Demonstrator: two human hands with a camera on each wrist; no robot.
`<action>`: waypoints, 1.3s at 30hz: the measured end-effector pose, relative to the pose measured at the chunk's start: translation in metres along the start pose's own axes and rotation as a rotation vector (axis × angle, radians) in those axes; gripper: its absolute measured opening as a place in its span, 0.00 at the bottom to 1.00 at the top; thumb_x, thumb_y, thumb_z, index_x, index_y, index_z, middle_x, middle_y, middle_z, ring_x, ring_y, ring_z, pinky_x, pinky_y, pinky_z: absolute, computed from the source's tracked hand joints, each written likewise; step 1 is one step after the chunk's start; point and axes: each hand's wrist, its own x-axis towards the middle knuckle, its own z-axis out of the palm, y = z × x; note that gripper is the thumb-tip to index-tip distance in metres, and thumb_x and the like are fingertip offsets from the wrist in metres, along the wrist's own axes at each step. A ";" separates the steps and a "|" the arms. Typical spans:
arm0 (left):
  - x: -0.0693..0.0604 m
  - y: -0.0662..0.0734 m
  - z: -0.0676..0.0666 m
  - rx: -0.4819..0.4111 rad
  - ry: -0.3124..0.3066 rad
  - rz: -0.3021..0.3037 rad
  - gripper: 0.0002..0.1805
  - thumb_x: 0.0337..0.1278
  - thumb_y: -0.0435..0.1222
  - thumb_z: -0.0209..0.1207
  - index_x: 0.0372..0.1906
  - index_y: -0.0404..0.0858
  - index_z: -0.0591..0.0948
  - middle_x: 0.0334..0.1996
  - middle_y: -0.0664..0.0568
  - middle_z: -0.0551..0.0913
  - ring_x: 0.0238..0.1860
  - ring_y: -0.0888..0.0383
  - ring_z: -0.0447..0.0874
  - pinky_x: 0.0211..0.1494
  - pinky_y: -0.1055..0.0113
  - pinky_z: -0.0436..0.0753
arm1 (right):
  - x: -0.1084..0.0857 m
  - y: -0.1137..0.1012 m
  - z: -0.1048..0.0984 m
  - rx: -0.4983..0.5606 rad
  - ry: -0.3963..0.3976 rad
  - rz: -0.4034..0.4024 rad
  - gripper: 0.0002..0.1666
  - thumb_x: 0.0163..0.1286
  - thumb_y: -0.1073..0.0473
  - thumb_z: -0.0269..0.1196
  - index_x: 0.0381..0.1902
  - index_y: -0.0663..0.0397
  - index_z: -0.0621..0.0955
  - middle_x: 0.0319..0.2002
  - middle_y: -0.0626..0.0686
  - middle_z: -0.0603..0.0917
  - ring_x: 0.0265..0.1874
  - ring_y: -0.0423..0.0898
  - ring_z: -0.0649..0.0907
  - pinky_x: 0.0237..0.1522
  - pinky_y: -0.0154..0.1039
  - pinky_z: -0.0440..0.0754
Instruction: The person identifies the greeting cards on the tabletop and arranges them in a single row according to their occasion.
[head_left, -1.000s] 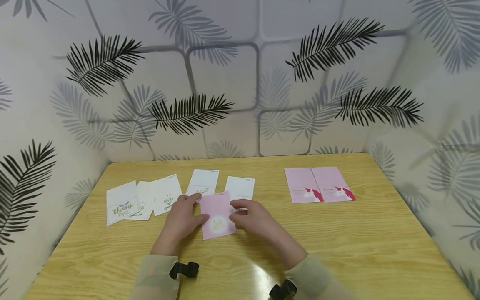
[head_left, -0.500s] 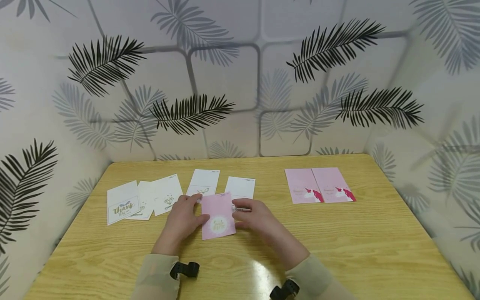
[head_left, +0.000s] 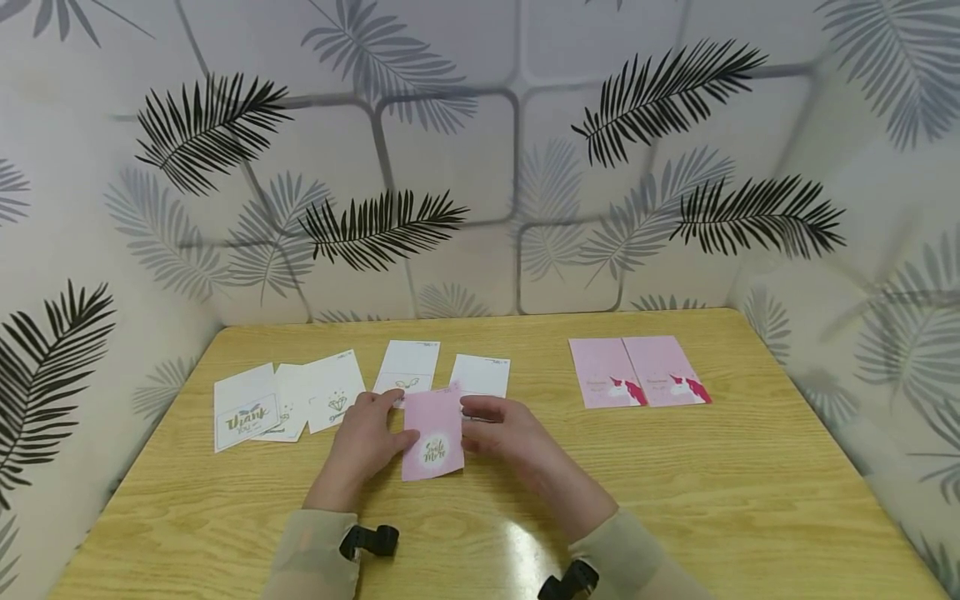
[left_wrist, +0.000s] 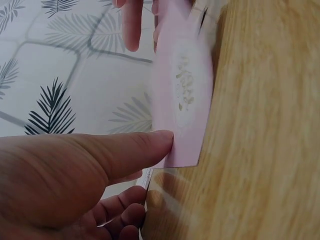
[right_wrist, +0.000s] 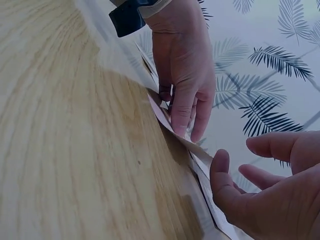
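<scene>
In the head view, a pink card [head_left: 433, 437] with gold "Smile More" lettering in a white circle lies at the middle, its right side bent upward. My left hand [head_left: 367, 437] pinches its left edge; in the left wrist view the thumb [left_wrist: 155, 145] lies on the card's face, with fingers partly hidden behind. At the right edge is my right hand [head_left: 510, 437]; in the right wrist view its thumb [right_wrist: 221, 167] touches the raised card edge, while the other fingers stand apart from it. Two white cards lie just behind, a left one [head_left: 408, 358] and a right one [head_left: 480, 375].
Several white cards with gold print overlap at the left, among them a "Thank you" card [head_left: 246, 408] and a diamond card [head_left: 333, 392]. Two pink unicorn cards, one [head_left: 606, 367] beside another [head_left: 663, 367], lie at the right on the wooden table [head_left: 712, 500]. Leaf-patterned walls surround it.
The pink card's right side has bent upward and its visible face looks narrower. Its gold lettering now reads clearly. My right hand has shifted slightly; the left hand stays almost still.
</scene>
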 end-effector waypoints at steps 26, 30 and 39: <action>-0.002 0.022 -0.012 -0.262 -0.002 -0.010 0.29 0.74 0.38 0.69 0.74 0.36 0.80 0.42 0.51 0.88 0.38 0.53 0.81 0.48 0.56 0.80 | -0.012 -0.017 -0.009 -0.221 0.176 -0.047 0.28 0.75 0.64 0.69 0.71 0.53 0.85 0.71 0.55 0.82 0.48 0.49 0.86 0.60 0.47 0.80; -0.002 0.032 -0.009 -0.287 0.000 0.008 0.25 0.74 0.37 0.69 0.71 0.36 0.82 0.41 0.51 0.87 0.36 0.54 0.79 0.44 0.59 0.78 | -0.014 -0.020 -0.017 -0.176 0.197 -0.050 0.28 0.76 0.66 0.69 0.72 0.53 0.85 0.74 0.56 0.80 0.48 0.51 0.87 0.61 0.49 0.83; 0.003 0.057 0.003 -0.360 0.012 0.064 0.21 0.74 0.35 0.70 0.67 0.38 0.85 0.40 0.52 0.87 0.37 0.55 0.80 0.44 0.59 0.80 | -0.019 -0.026 -0.041 -0.129 0.271 -0.061 0.28 0.76 0.67 0.68 0.72 0.54 0.84 0.75 0.57 0.78 0.54 0.53 0.88 0.65 0.52 0.82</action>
